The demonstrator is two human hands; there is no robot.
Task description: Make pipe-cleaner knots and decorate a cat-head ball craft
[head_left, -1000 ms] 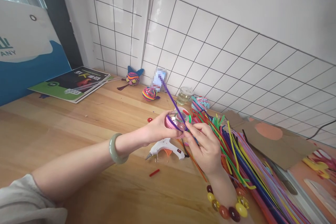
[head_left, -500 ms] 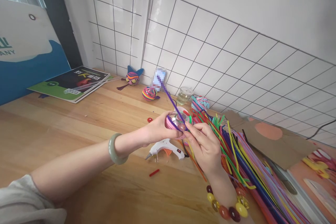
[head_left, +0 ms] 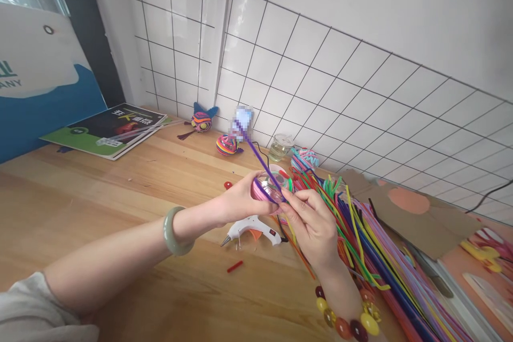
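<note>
My left hand point(head_left: 242, 197) is wrapped around a clear round ornament point(head_left: 272, 186) with pink bands around its side. A purple pipe cleaner point(head_left: 259, 156) lies along the ornament's edge, and its long free end sticks up and away to the left. The thumb and fingers of my right hand point(head_left: 310, 224) pinch that pipe cleaner at the ornament's right edge. Below my hands, a white hot glue gun point(head_left: 252, 224) rests on the table, its nozzle pointing left. A short red piece of pipe cleaner point(head_left: 235, 266) lies nearer to me.
Many coloured pipe cleaners point(head_left: 385, 251) spread along the right side beside brown cardboard point(head_left: 420, 214). Along the wall stand a blue-eared ornament point(head_left: 202, 117), a striped ball point(head_left: 227, 145), a glass jar point(head_left: 280, 147) and a pink-and-blue ball point(head_left: 304, 159). A booklet point(head_left: 116, 131) lies at left.
Almost nothing differs. Both hands keep their hold, and the free end of the purple pipe cleaner has shifted very slightly left; the camera view has moved a little.
</note>
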